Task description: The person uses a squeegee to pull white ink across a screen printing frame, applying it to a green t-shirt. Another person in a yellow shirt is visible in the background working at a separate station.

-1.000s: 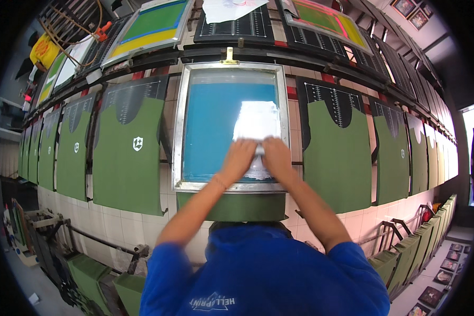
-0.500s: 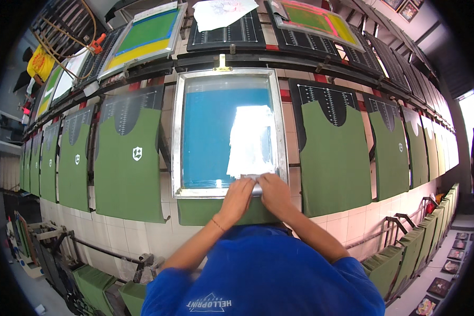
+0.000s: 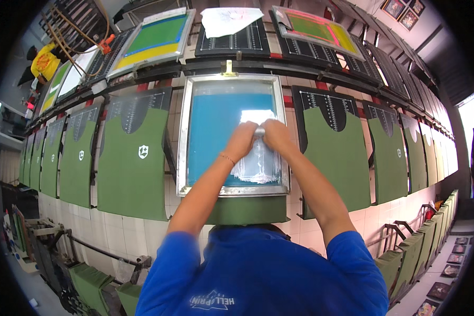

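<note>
A silver-framed printing screen [image 3: 182, 142] lies before me, with blue mesh [image 3: 210, 139] inside it. My left hand [image 3: 241, 139] and my right hand [image 3: 276, 136] are side by side over the mesh's right half, fingers closed round a squeegee [image 3: 259, 130]. Its grey grip shows between them; the hands cover most of the rest. White ink [image 3: 256, 115] lies just beyond the squeegee. A thinner, streaky white film [image 3: 258, 171] covers the mesh on the near side. Under the screen's near edge, green fabric [image 3: 247, 209] sticks out.
Green shirts [image 3: 129, 174] with white crests lie on black boards to the left, and more green shirts [image 3: 337, 163] to the right. A rail [image 3: 205, 67] runs behind the screen. Further screens [image 3: 152, 37] lie beyond it. A person in yellow [image 3: 46, 62] is far left.
Both hands and the squeegee have moved away from me, from the screen's near edge to past its middle. The bright white area they crossed now looks thinner and greyer.
</note>
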Demonstrator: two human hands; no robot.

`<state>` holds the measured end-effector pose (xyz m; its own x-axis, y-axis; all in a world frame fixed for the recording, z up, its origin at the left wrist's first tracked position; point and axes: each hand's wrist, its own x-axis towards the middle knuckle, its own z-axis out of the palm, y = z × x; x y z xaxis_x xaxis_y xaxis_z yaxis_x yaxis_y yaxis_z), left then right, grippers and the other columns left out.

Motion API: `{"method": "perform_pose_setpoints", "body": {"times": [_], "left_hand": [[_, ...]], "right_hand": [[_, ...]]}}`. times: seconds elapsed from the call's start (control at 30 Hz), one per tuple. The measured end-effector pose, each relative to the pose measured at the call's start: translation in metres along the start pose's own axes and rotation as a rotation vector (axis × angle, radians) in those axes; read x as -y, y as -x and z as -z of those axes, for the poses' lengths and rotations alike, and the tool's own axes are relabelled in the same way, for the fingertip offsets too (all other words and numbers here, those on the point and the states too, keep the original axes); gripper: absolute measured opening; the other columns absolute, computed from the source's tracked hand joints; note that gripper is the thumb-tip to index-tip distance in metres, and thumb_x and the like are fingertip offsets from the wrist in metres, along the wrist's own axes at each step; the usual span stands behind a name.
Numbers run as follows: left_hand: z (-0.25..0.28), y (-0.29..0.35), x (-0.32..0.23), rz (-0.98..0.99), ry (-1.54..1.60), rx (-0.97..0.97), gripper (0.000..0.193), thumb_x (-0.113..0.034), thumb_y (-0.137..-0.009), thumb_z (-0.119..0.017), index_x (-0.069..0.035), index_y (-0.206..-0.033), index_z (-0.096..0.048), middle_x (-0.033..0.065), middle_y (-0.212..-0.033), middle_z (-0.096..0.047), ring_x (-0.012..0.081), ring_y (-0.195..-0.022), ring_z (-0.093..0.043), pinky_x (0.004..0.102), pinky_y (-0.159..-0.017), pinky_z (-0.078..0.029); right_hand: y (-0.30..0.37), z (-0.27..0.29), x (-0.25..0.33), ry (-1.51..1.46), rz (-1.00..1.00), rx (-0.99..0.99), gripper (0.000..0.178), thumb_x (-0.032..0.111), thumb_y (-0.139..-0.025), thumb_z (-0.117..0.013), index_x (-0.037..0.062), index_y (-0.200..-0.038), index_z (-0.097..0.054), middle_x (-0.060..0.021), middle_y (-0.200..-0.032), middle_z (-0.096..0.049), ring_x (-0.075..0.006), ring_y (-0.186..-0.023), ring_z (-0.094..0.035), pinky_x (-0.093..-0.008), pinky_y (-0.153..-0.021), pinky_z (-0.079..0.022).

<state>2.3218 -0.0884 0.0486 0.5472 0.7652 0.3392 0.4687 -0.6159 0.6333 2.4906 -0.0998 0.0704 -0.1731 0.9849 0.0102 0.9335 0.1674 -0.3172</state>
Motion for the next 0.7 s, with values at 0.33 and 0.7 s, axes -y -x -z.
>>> {"method": "perform_pose_setpoints", "body": {"times": [0.33, 0.7], "left_hand": [[-0.035, 0.171, -0.073, -0.061, -0.204, 0.015, 0.044, -0.014, -0.081, -0.066, -0.002, -0.122, -0.055, 0.0166, -0.124, -0.056, 0.0352, -0.116, -0.052, 0.0456, -0.097, -0.042], [0.062, 0.216, 0.043, 0.657, -0.234, -0.450, 0.046, -0.037, -0.092, -0.063, 0.000, -0.119, -0.060, 0.0237, -0.120, -0.058, 0.0421, -0.116, -0.051, 0.0507, -0.098, -0.041]], "right_hand": [[0.184, -0.043, 0.049, -0.058, 0.165, -0.155, 0.044, 0.001, -0.067, -0.067, 0.0018, -0.111, -0.059, -0.0172, -0.111, -0.058, -0.0369, -0.108, -0.054, -0.0490, -0.096, -0.043], [0.201, -0.098, -0.042, -0.748, -0.568, -0.386, 0.040, 0.029, -0.096, -0.057, -0.0038, -0.118, -0.060, -0.0197, -0.120, -0.060, -0.0291, -0.113, -0.056, -0.0387, -0.100, -0.042]]}}
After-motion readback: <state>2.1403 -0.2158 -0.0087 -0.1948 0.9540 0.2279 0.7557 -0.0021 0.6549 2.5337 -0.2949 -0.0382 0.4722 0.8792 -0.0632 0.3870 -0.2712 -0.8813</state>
